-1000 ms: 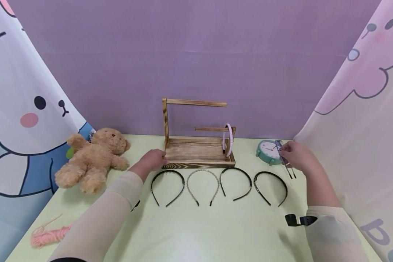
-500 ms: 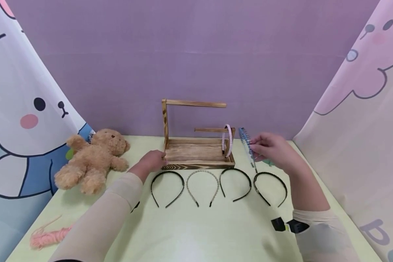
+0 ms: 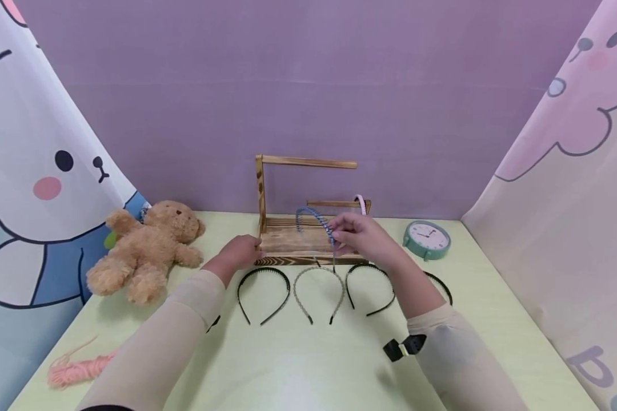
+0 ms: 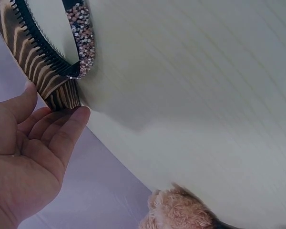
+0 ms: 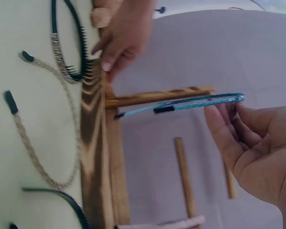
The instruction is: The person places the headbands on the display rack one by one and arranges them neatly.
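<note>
My left hand point(image 3: 240, 251) holds the front left corner of a wooden rack point(image 3: 288, 261), thumb on one side and fingers on the other in the left wrist view. My right hand point(image 3: 362, 237) pinches a blue headband point(image 5: 205, 101) by its band, in the air in front of the rack's tray, its tips pointing down. A pink headband point(image 3: 360, 201) hangs on the rack's lower bar point(image 3: 331, 203), partly hidden by my right hand. Above it, the upper bar point(image 3: 308, 162) carries nothing.
Several headbands lie in a row before the rack, among them a black toothed one point(image 3: 264, 269) and a pale beaded one point(image 3: 296, 291). A green alarm clock point(image 3: 427, 238) lies at right. At left are a teddy bear point(image 3: 149, 251) and pink yarn point(image 3: 79, 371).
My right hand has carried the blue headband leftward from beside the clock to the front of the rack, uncovering the clock. The left hand has stayed at the rack's corner.
</note>
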`<state>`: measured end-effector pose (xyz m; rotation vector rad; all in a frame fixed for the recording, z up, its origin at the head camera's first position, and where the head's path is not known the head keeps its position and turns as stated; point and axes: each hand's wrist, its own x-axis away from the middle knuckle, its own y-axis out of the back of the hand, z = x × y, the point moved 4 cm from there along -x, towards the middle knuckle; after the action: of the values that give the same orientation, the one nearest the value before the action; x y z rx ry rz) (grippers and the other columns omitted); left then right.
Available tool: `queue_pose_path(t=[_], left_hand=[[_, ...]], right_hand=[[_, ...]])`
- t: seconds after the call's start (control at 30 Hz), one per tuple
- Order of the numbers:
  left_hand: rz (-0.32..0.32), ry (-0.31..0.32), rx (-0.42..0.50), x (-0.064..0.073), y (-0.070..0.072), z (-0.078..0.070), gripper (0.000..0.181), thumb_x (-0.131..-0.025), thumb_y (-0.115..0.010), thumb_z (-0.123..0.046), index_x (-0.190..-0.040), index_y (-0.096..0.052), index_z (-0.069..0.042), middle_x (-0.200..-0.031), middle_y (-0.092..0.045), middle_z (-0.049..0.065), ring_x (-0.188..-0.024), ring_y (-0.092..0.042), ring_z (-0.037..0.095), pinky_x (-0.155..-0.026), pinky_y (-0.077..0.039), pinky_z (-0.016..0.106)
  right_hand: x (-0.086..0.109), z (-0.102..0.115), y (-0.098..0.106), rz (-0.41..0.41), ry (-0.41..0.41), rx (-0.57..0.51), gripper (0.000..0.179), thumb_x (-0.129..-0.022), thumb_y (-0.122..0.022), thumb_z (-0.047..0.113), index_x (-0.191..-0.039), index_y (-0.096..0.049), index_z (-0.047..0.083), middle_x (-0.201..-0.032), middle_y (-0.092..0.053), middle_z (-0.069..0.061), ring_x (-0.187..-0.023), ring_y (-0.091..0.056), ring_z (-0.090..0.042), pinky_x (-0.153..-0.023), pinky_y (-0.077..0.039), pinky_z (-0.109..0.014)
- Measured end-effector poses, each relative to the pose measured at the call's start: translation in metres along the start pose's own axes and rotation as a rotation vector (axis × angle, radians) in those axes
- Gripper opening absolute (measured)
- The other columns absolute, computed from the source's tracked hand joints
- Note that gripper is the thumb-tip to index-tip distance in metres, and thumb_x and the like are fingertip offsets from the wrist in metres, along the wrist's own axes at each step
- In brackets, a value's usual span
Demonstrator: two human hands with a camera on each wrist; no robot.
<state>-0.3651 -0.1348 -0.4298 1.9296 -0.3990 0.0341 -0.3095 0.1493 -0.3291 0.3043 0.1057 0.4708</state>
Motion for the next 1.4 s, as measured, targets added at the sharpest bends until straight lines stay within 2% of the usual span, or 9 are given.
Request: queue_pose_path(t=[0.13,0.33,0.43,0.57,0.73,0.9,1.17,1.4], left_hand=[[0.004,0.005,0.004,-0.001,0.001,-0.002,0.056,-0.104,-0.051,-0.026,-0.15,-0.036,0.0,-0.141,-0.054,0.018,-0.132,-0.049,0.036,-0.11,-0.042,0.048],[0.003,0.005,0.012,-0.001,0.001,-0.002,0.056,-0.103,-0.052,-0.027,-0.15,-0.037,0.0,-0.141,-0.054,0.019,-0.132,-0.049,0.036,-0.111,-0.041,0.049],[0.0,-0.006,0.006,-0.002,-0.001,-0.001,0.056,-0.103,-0.052,-0.027,-0.15,-0.037,0.001,-0.141,-0.055,0.019,-0.132,-0.049,0.037,-0.11,-0.041,0.05],[0.0,-0.003,-0.002,-0.003,-0.002,0.001,0.057,-0.103,-0.052,-0.029,-0.15,-0.037,0.0,-0.14,-0.056,0.018,-0.131,-0.05,0.036,-0.109,-0.043,0.049],[-0.004,0.0,-0.001,-0.003,0.0,0.001,0.057,-0.103,-0.053,-0.029,-0.15,-0.038,0.0,-0.139,-0.057,0.017,-0.13,-0.051,0.035,-0.108,-0.044,0.049],[0.005,0.011,0.006,-0.001,0.0,0.001,0.056,-0.103,-0.052,-0.028,-0.15,-0.037,0.0,-0.141,-0.055,0.018,-0.131,-0.051,0.035,-0.107,-0.044,0.049],[0.004,0.005,-0.003,0.0,-0.001,-0.001,0.056,-0.104,-0.051,-0.028,-0.15,-0.037,0.0,-0.141,-0.054,0.018,-0.131,-0.05,0.035,-0.108,-0.044,0.049],[-0.001,-0.004,0.005,0.005,0.002,-0.003,0.055,-0.103,-0.052,-0.026,-0.149,-0.038,0.002,-0.14,-0.056,0.018,-0.13,-0.051,0.036,-0.107,-0.045,0.048]], right_hand=[[-0.023,-0.011,-0.012,-0.052,0.034,-0.028,0.02,-0.1,-0.055,0.006,-0.12,-0.06,0.002,-0.104,-0.063,-0.021,-0.095,-0.066,-0.036,-0.085,-0.059,-0.048],[-0.051,-0.032,-0.013,-0.199,0.093,0.015,0.019,-0.1,-0.055,0.004,-0.117,-0.061,0.002,-0.105,-0.064,-0.021,-0.093,-0.067,-0.028,-0.086,-0.058,-0.051],[-0.054,-0.046,-0.005,-0.271,0.069,0.028,0.018,-0.1,-0.054,0.003,-0.117,-0.06,0.002,-0.108,-0.063,-0.023,-0.093,-0.068,-0.03,-0.086,-0.059,-0.046],[-0.053,-0.064,0.012,-0.368,0.012,0.048,0.019,-0.101,-0.053,0.004,-0.118,-0.06,0.002,-0.107,-0.063,-0.019,-0.092,-0.069,-0.03,-0.083,-0.061,-0.041],[-0.047,-0.073,0.03,-0.456,-0.066,0.012,0.022,-0.102,-0.052,0.007,-0.122,-0.059,0.004,-0.108,-0.061,-0.018,-0.094,-0.068,-0.034,-0.086,-0.059,-0.048],[-0.043,-0.076,0.038,-0.47,-0.127,0.006,0.023,-0.102,-0.052,0.007,-0.124,-0.059,0.004,-0.112,-0.061,-0.02,-0.097,-0.068,-0.037,-0.088,-0.058,-0.049],[-0.045,-0.078,0.04,-0.433,-0.137,0.034,0.03,-0.101,-0.055,0.011,-0.13,-0.059,0.003,-0.119,-0.064,-0.023,-0.102,-0.069,-0.038,-0.086,-0.059,-0.045],[-0.045,-0.075,0.04,-0.396,-0.202,0.11,0.026,-0.102,-0.055,0.019,-0.122,-0.061,0.003,-0.113,-0.068,-0.019,-0.102,-0.068,-0.038,-0.087,-0.058,-0.05]])
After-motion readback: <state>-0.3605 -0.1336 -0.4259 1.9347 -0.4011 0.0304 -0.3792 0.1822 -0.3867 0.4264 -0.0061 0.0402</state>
